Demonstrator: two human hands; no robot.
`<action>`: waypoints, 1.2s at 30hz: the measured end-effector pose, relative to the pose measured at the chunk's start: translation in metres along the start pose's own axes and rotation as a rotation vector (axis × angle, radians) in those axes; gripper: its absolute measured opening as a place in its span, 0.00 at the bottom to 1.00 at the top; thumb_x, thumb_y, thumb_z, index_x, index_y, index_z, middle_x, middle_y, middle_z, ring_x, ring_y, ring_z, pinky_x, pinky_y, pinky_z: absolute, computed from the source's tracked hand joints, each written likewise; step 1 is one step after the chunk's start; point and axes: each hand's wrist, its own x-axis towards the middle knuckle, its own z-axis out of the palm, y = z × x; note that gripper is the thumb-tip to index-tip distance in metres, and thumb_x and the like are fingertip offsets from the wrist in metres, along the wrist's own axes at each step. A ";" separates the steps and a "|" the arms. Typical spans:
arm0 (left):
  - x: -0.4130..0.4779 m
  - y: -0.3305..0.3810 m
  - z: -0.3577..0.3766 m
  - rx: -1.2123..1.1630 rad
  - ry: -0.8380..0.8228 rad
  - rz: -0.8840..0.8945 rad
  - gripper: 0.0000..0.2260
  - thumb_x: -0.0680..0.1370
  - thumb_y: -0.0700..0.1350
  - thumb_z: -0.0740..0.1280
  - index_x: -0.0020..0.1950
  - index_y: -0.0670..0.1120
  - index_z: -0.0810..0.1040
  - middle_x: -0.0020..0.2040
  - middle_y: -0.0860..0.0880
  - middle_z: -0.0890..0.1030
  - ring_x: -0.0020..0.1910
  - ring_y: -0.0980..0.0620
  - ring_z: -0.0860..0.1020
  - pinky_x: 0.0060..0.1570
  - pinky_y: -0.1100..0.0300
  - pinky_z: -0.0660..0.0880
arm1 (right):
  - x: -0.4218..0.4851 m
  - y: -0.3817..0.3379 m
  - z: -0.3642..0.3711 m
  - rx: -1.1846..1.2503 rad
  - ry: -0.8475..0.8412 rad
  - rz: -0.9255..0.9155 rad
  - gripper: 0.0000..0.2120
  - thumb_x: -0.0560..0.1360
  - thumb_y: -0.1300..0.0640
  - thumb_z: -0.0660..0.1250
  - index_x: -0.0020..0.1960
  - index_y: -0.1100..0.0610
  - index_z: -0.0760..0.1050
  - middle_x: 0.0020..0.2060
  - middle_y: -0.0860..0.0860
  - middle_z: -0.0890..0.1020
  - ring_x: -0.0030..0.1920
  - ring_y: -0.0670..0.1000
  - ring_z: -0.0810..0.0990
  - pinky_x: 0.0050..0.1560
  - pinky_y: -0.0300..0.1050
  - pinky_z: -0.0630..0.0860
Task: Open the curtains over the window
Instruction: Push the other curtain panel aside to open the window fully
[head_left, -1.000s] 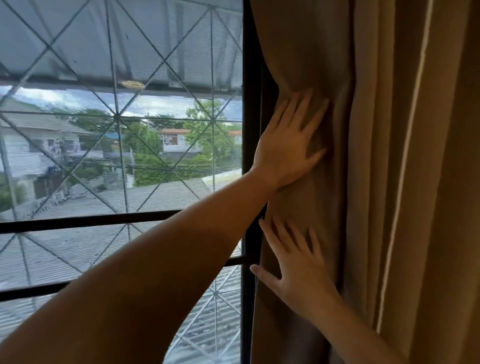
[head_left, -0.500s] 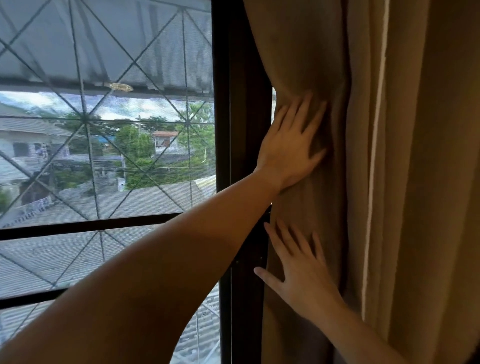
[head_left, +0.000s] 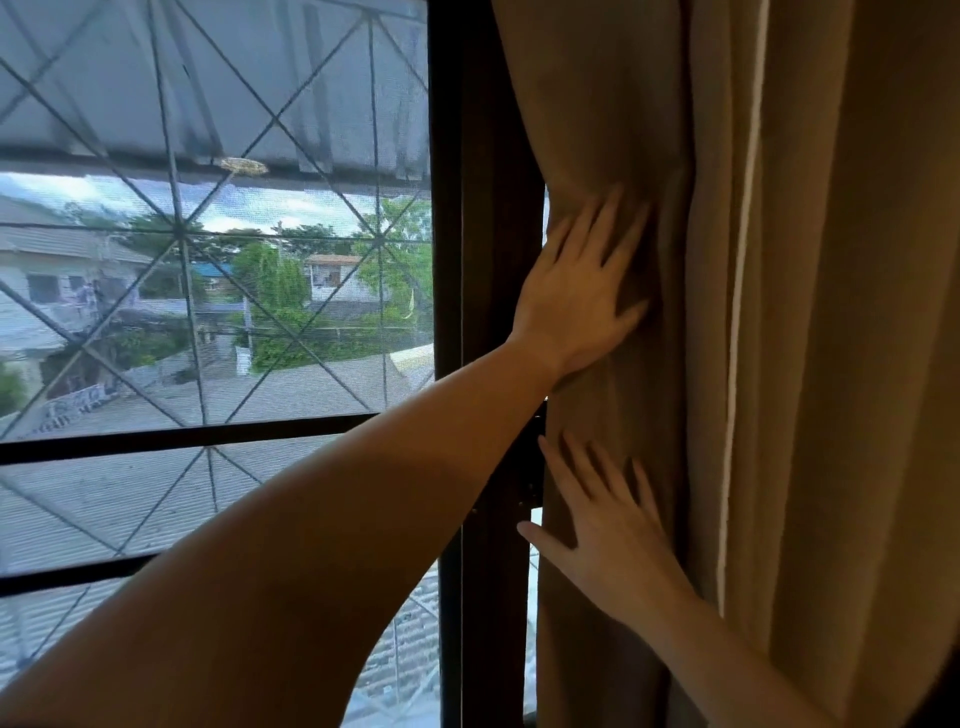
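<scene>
The curtain (head_left: 810, 364) fills my right side: tan, heavy cloth hanging in long upright folds, matte and a little coarse, with a thin white cord (head_left: 744, 260) running down one fold. It is bunched up past the window's right edge, so nearly all the glass is bare. The window (head_left: 218, 312) takes the left side, its pane behind a fine mesh and a grille (head_left: 179, 228) of thin metal bars crossing in diamonds and star points. A dark, smooth frame post (head_left: 483, 208) stands upright between glass and cloth, with a slim strip of daylight beside it at the curtain's edge. Through the pane I see grey ribbed roofs (head_left: 104, 499), houses and green trees.

My left arm reaches across the window, and my left hand (head_left: 579, 291) lies flat and spread on the gathered edge of the curtain, fingers splayed, pressing the cloth into creases, gripping nothing. Lower down, my right hand (head_left: 613, 535) is flat too, fingers apart and pointing up, palm against the same fold, thumb out toward the post.
</scene>
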 end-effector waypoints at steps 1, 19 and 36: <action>-0.002 0.000 -0.003 0.013 -0.007 0.000 0.41 0.83 0.65 0.65 0.89 0.48 0.57 0.89 0.40 0.56 0.89 0.40 0.54 0.88 0.43 0.52 | -0.001 -0.002 -0.001 0.017 0.004 -0.001 0.44 0.76 0.19 0.38 0.86 0.37 0.36 0.87 0.46 0.51 0.85 0.53 0.51 0.82 0.63 0.46; -0.061 -0.011 -0.068 0.126 -0.116 -0.053 0.39 0.84 0.66 0.60 0.90 0.49 0.53 0.90 0.43 0.54 0.89 0.42 0.55 0.87 0.45 0.53 | -0.043 -0.062 0.001 0.094 -0.014 -0.101 0.43 0.79 0.21 0.46 0.85 0.37 0.33 0.87 0.47 0.52 0.85 0.53 0.52 0.80 0.59 0.42; -0.125 -0.070 -0.167 0.177 -0.186 0.008 0.35 0.87 0.67 0.55 0.90 0.52 0.55 0.90 0.44 0.55 0.89 0.43 0.53 0.87 0.43 0.54 | -0.058 -0.191 -0.005 0.072 -0.020 -0.046 0.44 0.76 0.18 0.39 0.84 0.37 0.30 0.86 0.46 0.42 0.86 0.53 0.44 0.80 0.66 0.42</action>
